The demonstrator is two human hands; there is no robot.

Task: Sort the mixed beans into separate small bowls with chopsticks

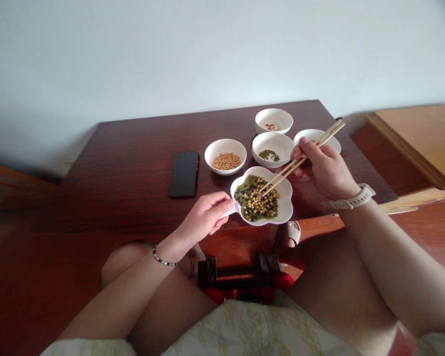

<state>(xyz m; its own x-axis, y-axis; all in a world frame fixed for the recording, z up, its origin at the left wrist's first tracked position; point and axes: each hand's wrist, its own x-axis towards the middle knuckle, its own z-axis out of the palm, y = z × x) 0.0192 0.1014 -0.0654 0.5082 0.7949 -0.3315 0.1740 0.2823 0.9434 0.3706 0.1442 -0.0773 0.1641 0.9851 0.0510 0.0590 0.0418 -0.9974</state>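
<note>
My left hand (212,213) is closed around the short handle of a white flower-shaped dish (286,207) at the table's near edge. Mixed beans (254,198), green, black and yellowish, lie in that dish, mostly on its left side. A pair of wooden chopsticks (300,160) is held in my right hand (324,165), their tips down among the beans. Whether a bean is pinched between the tips I cannot tell. Just behind the dish stand a white bowl of yellow soybeans (225,161) and a white bowl (259,146) with some green beans.
Farther back is a white bowl (263,118) with a few reddish and pale bits. Another white bowl (307,134) is partly hidden behind my right hand. A black phone (184,174) lies left of the bowls on the dark wooden table (133,148). A wooden cabinet (419,133) stands at right.
</note>
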